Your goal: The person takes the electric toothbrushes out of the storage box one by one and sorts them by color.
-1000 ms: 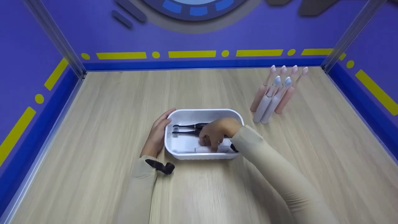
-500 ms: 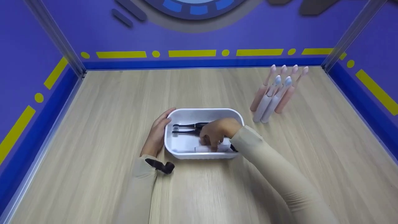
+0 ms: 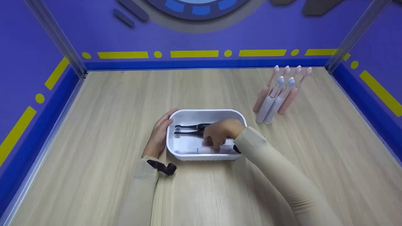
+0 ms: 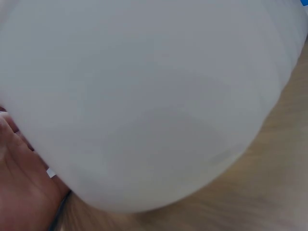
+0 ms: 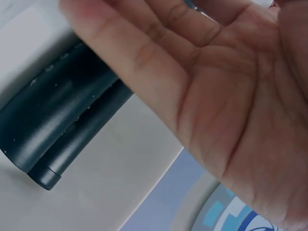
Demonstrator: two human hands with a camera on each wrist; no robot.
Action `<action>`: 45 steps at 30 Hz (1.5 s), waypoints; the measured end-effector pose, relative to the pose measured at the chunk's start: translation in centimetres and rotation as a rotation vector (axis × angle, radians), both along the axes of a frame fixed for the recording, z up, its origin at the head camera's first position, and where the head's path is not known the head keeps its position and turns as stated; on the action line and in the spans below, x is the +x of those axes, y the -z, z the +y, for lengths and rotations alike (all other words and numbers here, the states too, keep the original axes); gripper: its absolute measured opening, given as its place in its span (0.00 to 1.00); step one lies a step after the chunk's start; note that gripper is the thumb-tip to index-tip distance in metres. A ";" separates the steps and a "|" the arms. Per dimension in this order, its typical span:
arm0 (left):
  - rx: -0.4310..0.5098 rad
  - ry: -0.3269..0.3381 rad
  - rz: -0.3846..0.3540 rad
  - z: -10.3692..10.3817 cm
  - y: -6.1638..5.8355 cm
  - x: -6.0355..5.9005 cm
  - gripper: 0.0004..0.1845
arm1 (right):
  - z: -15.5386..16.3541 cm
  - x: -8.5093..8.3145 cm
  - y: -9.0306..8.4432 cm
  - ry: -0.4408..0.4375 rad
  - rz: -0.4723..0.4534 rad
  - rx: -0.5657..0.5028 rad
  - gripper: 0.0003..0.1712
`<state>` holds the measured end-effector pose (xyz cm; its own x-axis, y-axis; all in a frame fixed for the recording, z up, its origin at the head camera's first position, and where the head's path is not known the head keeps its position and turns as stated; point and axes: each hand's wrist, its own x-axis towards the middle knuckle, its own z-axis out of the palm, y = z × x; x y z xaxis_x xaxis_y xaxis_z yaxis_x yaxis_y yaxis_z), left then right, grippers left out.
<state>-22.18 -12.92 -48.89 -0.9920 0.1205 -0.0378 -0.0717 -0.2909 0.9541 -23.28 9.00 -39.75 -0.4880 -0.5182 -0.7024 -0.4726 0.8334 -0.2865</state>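
A white rectangular bin [image 3: 201, 158] stands on the table. At its left end, my left hand [image 3: 158, 138] steadies the outer wall, thumb at the rim and fingers round the back corner. My right hand [image 3: 216, 133] reaches down inside, thumb and fingers pinching the handle of a white electric toothbrush [image 3: 205, 150] along the front wall. Two black electric toothbrushes [image 3: 188, 127] lie behind it, heads to the left, handles partly under the right hand. From the right wrist, their dark handle ends [image 5: 57, 115] show past the fingers. The bin's pale wall [image 4: 144, 106] fills most of the left wrist view.
Several electric toothbrushes stand upright at the back right: white ones [image 3: 271, 108] in front, pink ones [image 3: 287, 100] behind. Purple panels [image 3: 201, 40] with yellow marks enclose the wooden table [image 3: 125, 94] at the back and both sides.
Almost nothing differs. The right hand has shifted very slightly inside the bin along with the white toothbrush; the left hand stays in place on the bin.
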 end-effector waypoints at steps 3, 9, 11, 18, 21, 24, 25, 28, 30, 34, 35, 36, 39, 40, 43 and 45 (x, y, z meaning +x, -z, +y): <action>-0.006 -0.006 -0.007 0.0 0.0 0.0 0.25 | 0.0 0.0 0.0 -0.009 0.000 -0.002 0.15; -0.004 -0.016 -0.016 0.0 -0.1 0.1 0.25 | 0.0 0.0 -0.1 -0.006 -0.009 0.004 0.14; -0.005 -0.014 -0.014 0.0 -0.1 0.1 0.25 | 0.1 -0.1 -0.1 -0.002 -0.014 -0.001 0.14; -0.010 -0.003 -0.006 0.0 -0.1 0.1 0.25 | 0.3 -0.2 -0.2 0.020 -0.048 -0.012 0.17; -0.005 -0.004 -0.007 0.0 -0.1 0.1 0.25 | 0.3 -0.3 -0.4 0.023 -0.055 -0.014 0.20; 0.006 -0.005 -0.009 0.0 0.0 0.0 0.25 | 0.4 -0.4 -0.6 0.009 -0.057 -0.024 0.21; 0.009 -0.005 -0.008 0.0 0.0 0.0 0.25 | 0.4 -0.4 -0.7 0.004 -0.057 -0.027 0.21; 0.013 0.000 -0.004 0.0 0.0 0.0 0.25 | 0.5 -0.4 -0.8 0.006 -0.065 -0.035 0.20; 0.007 0.003 0.001 0.0 0.1 0.0 0.25 | 0.5 -0.4 -0.9 0.011 -0.066 -0.038 0.20; 0.005 -0.002 0.004 0.1 0.1 -0.1 0.25 | 0.8 -0.4 -1.1 0.019 -0.057 -0.046 0.19; 0.005 -0.004 0.003 0.1 0.1 -0.1 0.25 | 0.8 -0.4 -1.2 0.021 -0.053 -0.049 0.18; 0.009 -0.006 0.002 0.1 0.1 -0.1 0.25 | 0.9 -0.4 -1.3 0.022 -0.048 -0.050 0.18; 0.015 -0.010 -0.006 0.1 0.1 -0.1 0.25 | 1.1 -0.4 -1.5 0.023 -0.045 -0.060 0.19; 0.011 -0.011 -0.007 0.1 0.1 -0.1 0.25 | 1.1 -0.4 -1.6 0.023 -0.044 -0.061 0.19; 0.002 -0.012 -0.009 0.1 0.0 0.0 0.25 | 1.4 -0.5 -1.9 0.010 -0.039 -0.068 0.20; 0.000 -0.010 -0.008 0.1 -0.1 0.0 0.25 | 1.5 -0.5 -2.0 -0.004 -0.034 -0.077 0.20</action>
